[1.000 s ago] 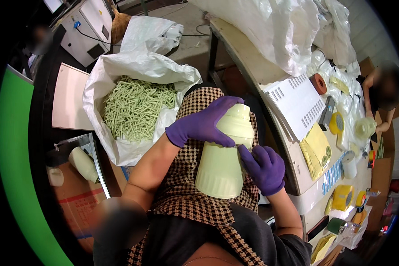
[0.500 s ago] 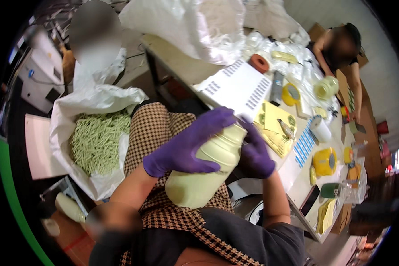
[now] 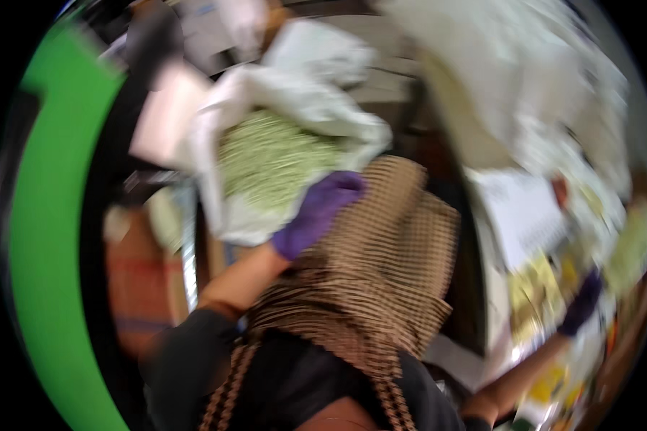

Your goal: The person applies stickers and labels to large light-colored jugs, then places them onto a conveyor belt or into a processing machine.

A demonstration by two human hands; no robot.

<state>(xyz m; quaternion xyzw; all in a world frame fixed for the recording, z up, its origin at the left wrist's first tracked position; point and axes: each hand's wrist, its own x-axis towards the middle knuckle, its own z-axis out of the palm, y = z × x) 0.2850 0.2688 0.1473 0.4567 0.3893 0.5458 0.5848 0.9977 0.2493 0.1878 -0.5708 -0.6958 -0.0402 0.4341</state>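
My left hand (image 3: 320,213), in a purple glove, is over my checked apron (image 3: 381,237), beside the white bag. Its fingers curl loosely, with nothing visible in them. In that white bag (image 3: 212,154) lies a heap of thin pale green sticks (image 3: 269,158). My right hand (image 3: 584,302), also gloved in purple, is stretched far out over the table on the right. Close to its fingertips a pale yellow-green jar (image 3: 629,248) shows near the picture's rim. Motion blur hides whether the hand touches the jar and how its fingers lie.
On the table are a white printed sheet (image 3: 521,212), yellow papers (image 3: 533,294), a red roll (image 3: 559,192) and crumpled clear plastic. Large white sacks (image 3: 510,86) lie at the back. To my left are a brown box (image 3: 140,287) and a green strip (image 3: 47,237).
The view has swung left. My hands, which held a pale jar together over my lap, have parted: the left is now beside the bag, the right far out at the table.
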